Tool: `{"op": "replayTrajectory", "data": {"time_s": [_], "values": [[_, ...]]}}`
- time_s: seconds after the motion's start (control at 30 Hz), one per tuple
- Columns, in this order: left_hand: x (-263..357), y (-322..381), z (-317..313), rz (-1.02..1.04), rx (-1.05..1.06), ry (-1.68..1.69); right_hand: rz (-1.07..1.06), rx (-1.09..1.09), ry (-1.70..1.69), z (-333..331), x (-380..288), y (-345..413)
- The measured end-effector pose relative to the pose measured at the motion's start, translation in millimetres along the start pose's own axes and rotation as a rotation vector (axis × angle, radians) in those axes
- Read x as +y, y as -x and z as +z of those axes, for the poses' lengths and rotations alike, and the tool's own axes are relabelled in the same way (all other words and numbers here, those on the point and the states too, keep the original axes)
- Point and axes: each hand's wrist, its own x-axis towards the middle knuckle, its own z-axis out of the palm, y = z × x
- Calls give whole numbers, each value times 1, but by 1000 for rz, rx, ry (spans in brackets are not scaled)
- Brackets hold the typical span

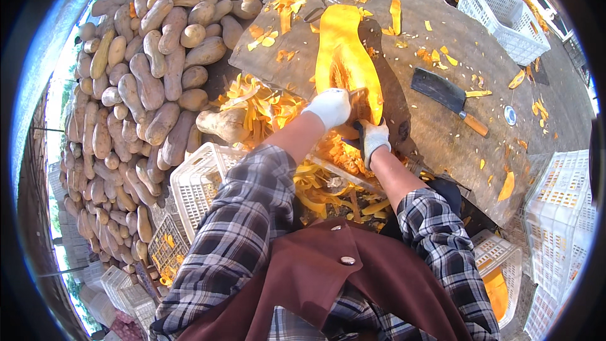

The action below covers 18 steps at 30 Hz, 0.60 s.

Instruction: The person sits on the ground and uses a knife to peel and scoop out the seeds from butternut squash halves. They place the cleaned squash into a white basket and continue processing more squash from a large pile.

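Note:
A peeled, halved butternut-type pumpkin [350,38] lies cut side up on the wooden board, its long neck pointing away from me. My left hand [330,106], in a white glove, is closed at the seed cavity around a dark scraping tool [358,98], mostly hidden by the hand and the flesh. My right hand [374,138], in a white glove with dark finger parts, grips the near, rounded end of the pumpkin half. Scooped orange pulp and seeds [343,154] lie heaped just below both hands.
A cleaver [440,90] with a wooden handle rests right of the pumpkin on the board [450,28]. Unpeeled pumpkins [147,80] are piled at left. Peelings [258,102] lie beside my left forearm. White plastic crates [199,184] stand at left and right [558,208].

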Motion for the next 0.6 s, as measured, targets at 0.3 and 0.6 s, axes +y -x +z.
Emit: {"op": "replayTrajectory", "data": {"time_s": [0.3, 0.6], "values": [[-45, -43, -67, -170, 105, -84, -419, -14, 157, -4, -15, -4], [-55, -56, -21, -356, 112, 48, 35, -181, -257, -4, -19, 25]]}}
